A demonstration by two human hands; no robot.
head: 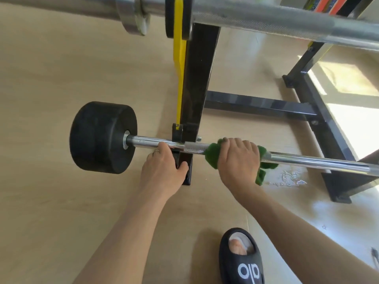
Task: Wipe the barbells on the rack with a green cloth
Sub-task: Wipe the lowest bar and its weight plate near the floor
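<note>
Barbell [225,150] low on the black rack [194,89], gripped by both hands.

Right hand [235,158] curls over the bar with the green cloth [211,155] wrapped beneath it; left hand [162,167] wraps the smooth shaft at 9 o'clock, beside the black end weight [100,136]. Toward 3 o'clock the bare bar runs out of frame. At 12 o'clock an upper barbell [266,19] is cut off. Fingertips are hidden behind the bar.

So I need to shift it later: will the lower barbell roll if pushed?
Probably. The lower barbell has a round chrome shaft and round black weight, so it likely rolls off the rack. Likely heavy and slick; the left hand steadies it.
</note>
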